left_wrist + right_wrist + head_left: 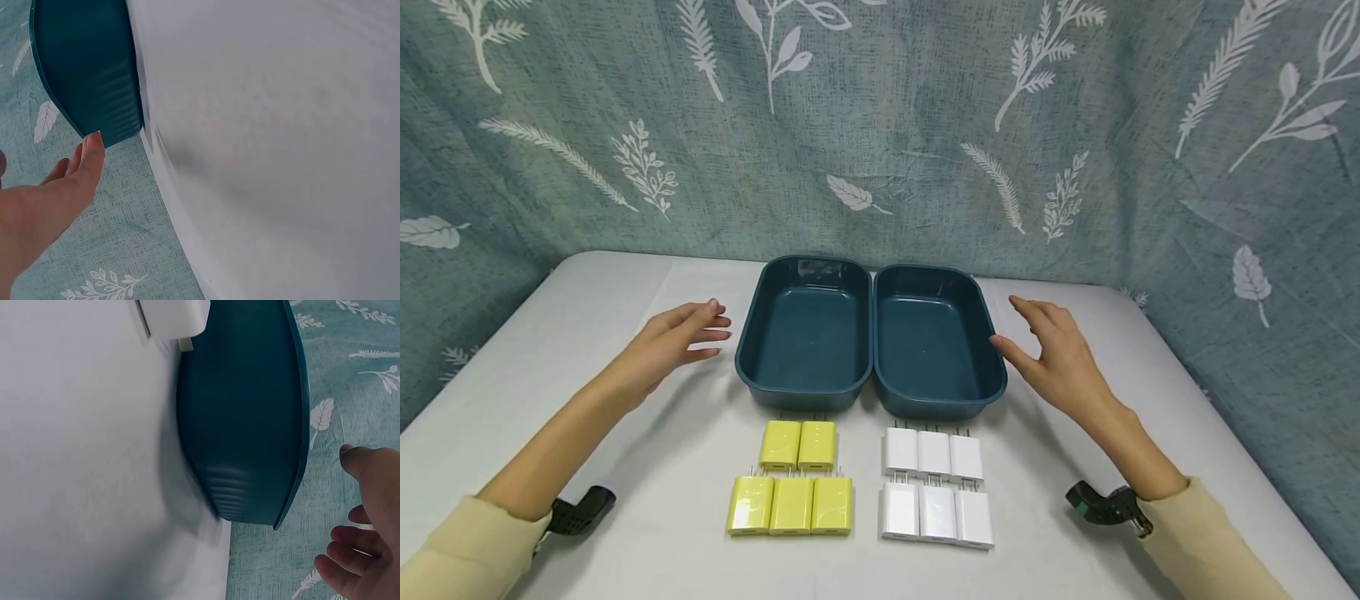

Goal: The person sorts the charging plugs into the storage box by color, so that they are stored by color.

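What looks done is the laying-out: the left bin and the right bin stand side by side on the table, and eleven chargers lie in neat rows in front of them. The five yellow chargers lie before the left bin, two behind three; the six white chargers lie before the right bin, three behind three (all with their prongs pointing away from me). I judge that any lifting is left to do, since every charger I can see rests on the table, outside the bins. My left hand hovers just beside the left bin, its fingers loosely apart, holding nothing; the yellow chargers lie nearer to me and to its right. My right hand hovers by the right bin's outer rim, thumb spread from the fingers, nothing between them; the white chargers lie nearer to me, to its left. Neither hand touches a charger.
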The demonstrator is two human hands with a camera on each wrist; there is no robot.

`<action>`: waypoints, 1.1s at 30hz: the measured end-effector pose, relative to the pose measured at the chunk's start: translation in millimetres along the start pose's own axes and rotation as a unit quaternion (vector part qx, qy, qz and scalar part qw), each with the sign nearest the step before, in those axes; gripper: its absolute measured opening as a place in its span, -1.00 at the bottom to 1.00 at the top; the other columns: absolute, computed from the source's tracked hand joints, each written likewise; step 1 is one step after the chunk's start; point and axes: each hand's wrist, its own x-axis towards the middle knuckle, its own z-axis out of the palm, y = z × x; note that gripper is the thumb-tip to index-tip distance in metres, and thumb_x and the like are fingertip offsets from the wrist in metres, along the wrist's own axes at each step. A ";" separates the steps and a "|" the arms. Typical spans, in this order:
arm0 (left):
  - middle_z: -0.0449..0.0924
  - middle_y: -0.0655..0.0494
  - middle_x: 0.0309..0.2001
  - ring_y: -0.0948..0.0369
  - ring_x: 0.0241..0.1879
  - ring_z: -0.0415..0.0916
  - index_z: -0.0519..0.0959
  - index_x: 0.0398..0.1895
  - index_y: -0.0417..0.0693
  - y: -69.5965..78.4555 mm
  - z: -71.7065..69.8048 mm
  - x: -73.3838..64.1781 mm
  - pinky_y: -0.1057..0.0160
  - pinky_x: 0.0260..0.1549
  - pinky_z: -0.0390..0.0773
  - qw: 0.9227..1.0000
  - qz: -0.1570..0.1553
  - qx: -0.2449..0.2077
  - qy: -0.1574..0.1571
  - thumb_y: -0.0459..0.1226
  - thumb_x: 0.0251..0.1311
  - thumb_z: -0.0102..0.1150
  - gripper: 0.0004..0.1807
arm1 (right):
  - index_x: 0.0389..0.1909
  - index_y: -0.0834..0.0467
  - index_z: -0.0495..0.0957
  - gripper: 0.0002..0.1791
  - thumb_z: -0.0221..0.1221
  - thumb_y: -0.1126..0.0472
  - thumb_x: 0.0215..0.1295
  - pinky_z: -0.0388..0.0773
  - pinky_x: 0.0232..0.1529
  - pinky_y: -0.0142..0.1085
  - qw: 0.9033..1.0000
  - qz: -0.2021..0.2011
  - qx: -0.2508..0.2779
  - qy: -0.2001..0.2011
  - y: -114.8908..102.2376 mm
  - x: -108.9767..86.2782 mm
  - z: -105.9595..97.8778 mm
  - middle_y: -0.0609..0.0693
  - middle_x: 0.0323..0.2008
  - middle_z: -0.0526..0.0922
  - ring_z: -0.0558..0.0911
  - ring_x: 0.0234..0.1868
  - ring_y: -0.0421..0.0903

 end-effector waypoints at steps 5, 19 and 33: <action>0.26 -0.32 0.36 -0.11 0.34 0.29 0.12 0.45 -0.38 0.1 1.6 0.3 0.32 0.12 0.55 1.000 -0.007 -0.019 -0.007 0.11 0.51 -0.16 -0.22 | 0.33 0.32 0.38 -0.32 0.37 0.23 0.23 0.48 -0.10 0.05 1.000 -0.005 0.004 -0.004 -5.4 -0.5 1.0 0.26 0.13 0.50 0.46 0.06 0.19; 0.27 -0.29 0.37 -0.11 0.35 0.27 0.10 0.47 -0.37 -4.2 4.1 2.5 0.28 0.15 0.53 0.999 -0.016 -0.034 -0.025 0.12 0.50 -0.17 -0.20 | 0.32 0.31 0.40 -0.32 0.39 0.26 0.20 0.50 -0.04 0.00 0.999 -0.026 0.023 -0.002 -13.9 -2.6 5.7 0.20 0.12 0.53 0.49 0.07 0.11; 0.19 -0.27 0.42 -0.12 0.37 0.23 0.06 0.49 -0.38 -2.6 5.8 3.2 0.28 0.17 0.52 0.997 -0.033 -0.060 -0.046 0.09 0.49 -0.08 -0.18 | 0.38 0.22 0.36 -0.32 0.34 0.17 0.28 0.41 0.21 0.16 0.998 -0.011 0.043 -0.034 -28.6 -4.8 5.1 0.19 0.22 0.45 0.38 0.27 0.17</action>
